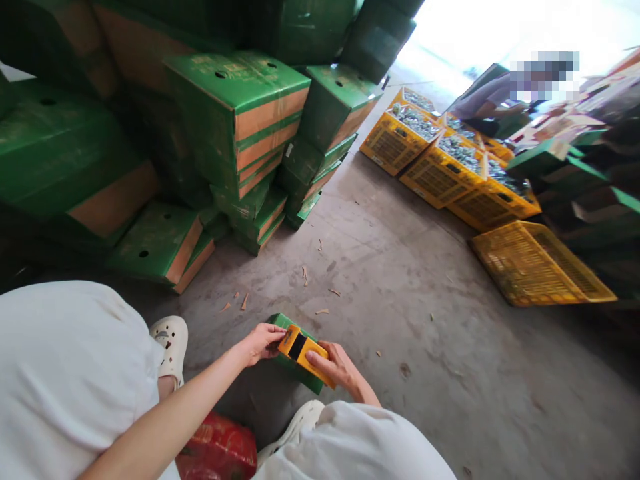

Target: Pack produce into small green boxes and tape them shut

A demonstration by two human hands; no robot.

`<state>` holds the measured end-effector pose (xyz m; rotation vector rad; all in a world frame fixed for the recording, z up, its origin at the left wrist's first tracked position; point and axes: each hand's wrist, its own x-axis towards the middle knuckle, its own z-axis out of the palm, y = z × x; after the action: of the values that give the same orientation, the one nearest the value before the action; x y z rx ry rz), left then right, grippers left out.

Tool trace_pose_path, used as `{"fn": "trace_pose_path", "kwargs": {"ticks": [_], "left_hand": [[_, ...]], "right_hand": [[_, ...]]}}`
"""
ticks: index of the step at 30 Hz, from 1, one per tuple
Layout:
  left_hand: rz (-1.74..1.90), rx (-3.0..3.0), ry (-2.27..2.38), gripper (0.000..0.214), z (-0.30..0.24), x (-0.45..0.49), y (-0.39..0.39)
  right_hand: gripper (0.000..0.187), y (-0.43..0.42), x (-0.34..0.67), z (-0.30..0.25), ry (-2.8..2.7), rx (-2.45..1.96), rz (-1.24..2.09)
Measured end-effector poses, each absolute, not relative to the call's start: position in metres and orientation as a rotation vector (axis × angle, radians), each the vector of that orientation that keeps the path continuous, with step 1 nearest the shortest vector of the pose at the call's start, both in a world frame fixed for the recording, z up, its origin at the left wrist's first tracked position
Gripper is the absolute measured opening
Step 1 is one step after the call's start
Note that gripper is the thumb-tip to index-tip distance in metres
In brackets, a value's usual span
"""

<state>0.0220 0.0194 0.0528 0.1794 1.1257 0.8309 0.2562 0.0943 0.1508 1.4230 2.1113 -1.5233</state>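
Observation:
My right hand [340, 370] is closed around the near end of a yellow device with a black panel [315, 352], its thumb lying on top. At the far end of the device, my left hand [261, 343] has its fingers pinched together against the device's edge. Whether those fingers grip the device or something small is hard to make out. Beneath the device and both hands is a narrow green piece, probably cardboard [281, 321], partly covered by them.
Green cardboard boxes [273, 83] stand stacked at left and ahead. Yellow crates [440, 177] with greyish contents line the right, beside a tilted yellow crate [540, 267]. A person [483, 100] sits behind them. Scraps [305, 275] lie on the floor. A red object [220, 447] is below me.

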Motion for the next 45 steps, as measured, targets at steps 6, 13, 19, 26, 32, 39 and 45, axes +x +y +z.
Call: {"fn": "trace_pose_path", "kwargs": {"ticks": [6,13,19,26,32,39,45], "left_hand": [[0.826,0.348,1.265,0.047,0.049,0.017,0.026],[0.879,0.568,1.406,0.023,0.047,0.015,0.033],[0.92,0.62,1.544,0.018,0.034,-0.028,0.038],[0.976,0.616,1.731,0.026,0.009,-0.091,0.038],[0.938,0.656,1.757,0.033,-0.004,-0.087,0.038],[0.86,0.699,1.852,0.031,-0.027,-0.078,0.036],[0.778,0.737,1.9,0.028,-0.053,-0.034,0.04]], "right_hand": [[0.052,0.096,0.254,0.15,2.059,1.411,-1.519],[0.063,0.098,0.249,0.15,2.013,1.419,-1.483],[0.061,0.093,0.265,0.15,1.966,1.457,-1.499],[0.059,0.088,0.281,0.151,2.057,1.468,-1.24],[0.058,0.086,0.274,0.15,2.095,1.446,-1.163],[0.057,0.089,0.27,0.149,2.09,1.467,-1.148],[0.056,0.087,0.268,0.149,2.047,1.502,-1.119]]}}
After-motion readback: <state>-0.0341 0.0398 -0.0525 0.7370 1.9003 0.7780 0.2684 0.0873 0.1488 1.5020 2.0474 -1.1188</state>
